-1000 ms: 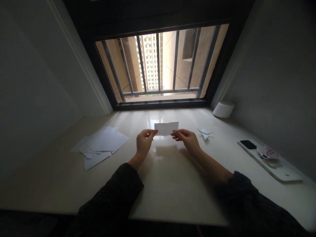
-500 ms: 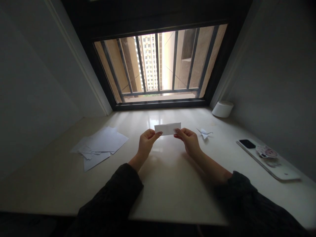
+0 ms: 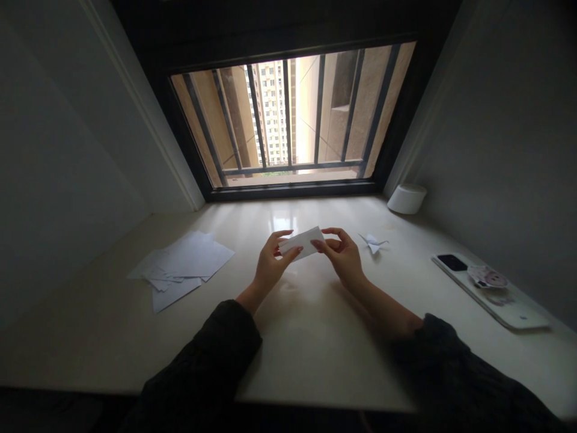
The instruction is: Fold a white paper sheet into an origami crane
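Both hands hold a small white folded paper strip (image 3: 301, 242) above the pale table (image 3: 315, 337), in the middle of the head view. My left hand (image 3: 271, 263) pinches its left end between thumb and fingers. My right hand (image 3: 343, 254) grips the right end, fingers curled over the top edge. The strip is tilted, its right end higher. Dark sleeves cover both forearms.
A loose pile of white paper sheets (image 3: 183, 266) lies at the left. A small folded paper figure (image 3: 373, 243) sits right of my hands. A phone (image 3: 489, 290) with a sticker lies at the right, a white round container (image 3: 407, 199) by the barred window (image 3: 293, 117).
The hands have come closer together and the strip, held flat and upright before, is now tilted and narrower between them.
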A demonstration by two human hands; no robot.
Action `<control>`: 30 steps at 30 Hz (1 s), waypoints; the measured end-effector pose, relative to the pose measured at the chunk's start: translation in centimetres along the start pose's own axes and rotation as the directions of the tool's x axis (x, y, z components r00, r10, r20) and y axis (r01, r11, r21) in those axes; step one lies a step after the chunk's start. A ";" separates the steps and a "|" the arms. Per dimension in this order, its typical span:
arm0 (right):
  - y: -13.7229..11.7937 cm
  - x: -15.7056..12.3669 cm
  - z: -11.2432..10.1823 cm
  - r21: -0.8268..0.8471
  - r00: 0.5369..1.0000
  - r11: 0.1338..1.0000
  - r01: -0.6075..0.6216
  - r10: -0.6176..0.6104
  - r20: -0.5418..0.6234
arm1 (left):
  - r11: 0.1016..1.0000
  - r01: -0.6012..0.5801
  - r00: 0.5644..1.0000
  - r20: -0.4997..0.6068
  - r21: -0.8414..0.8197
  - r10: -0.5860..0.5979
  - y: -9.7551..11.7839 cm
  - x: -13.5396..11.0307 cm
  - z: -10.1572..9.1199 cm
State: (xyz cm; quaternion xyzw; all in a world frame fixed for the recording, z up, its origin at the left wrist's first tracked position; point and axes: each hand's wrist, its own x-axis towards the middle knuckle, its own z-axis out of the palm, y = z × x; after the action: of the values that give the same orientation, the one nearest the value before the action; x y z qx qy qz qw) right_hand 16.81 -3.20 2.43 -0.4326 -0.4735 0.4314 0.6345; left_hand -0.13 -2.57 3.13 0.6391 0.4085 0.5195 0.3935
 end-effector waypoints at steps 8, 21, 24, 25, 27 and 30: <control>-0.2 -0.3 0.2 -0.030 0.993 0.999 0.045 -0.042 0.112 | 0.968 -0.109 0.988 -0.087 0.225 0.131 0.7 0.1 -0.6; 0.9 -0.2 0.2 -0.099 0.991 0.994 0.056 -0.044 0.125 | 0.990 0.016 0.996 -0.094 0.138 -0.003 0.3 -0.4 0.2; 0.8 -0.2 0.2 -0.104 0.992 0.993 0.051 -0.038 0.117 | 0.992 0.005 0.993 -0.115 0.130 0.010 0.1 -0.4 0.2; 0.8 -0.2 0.2 -0.101 0.993 0.994 0.047 -0.035 0.117 | 0.992 0.001 0.992 -0.125 0.126 0.015 0.1 -0.4 0.3; 0.7 -0.2 0.3 -0.094 0.993 0.995 0.038 -0.027 0.115 | 0.993 -0.005 0.990 -0.137 0.119 0.021 0.2 -0.4 0.3; 0.6 -0.3 0.3 -0.087 0.993 0.996 0.030 -0.020 0.113 | 0.992 -0.007 0.989 -0.143 0.126 0.026 0.2 -0.5 0.4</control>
State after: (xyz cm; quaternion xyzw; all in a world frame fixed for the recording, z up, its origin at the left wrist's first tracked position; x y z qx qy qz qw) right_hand 16.37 -3.24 1.82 -0.4295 -0.5322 0.4255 0.5926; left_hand 0.22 -3.14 3.08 0.6266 0.4624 0.5410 0.3177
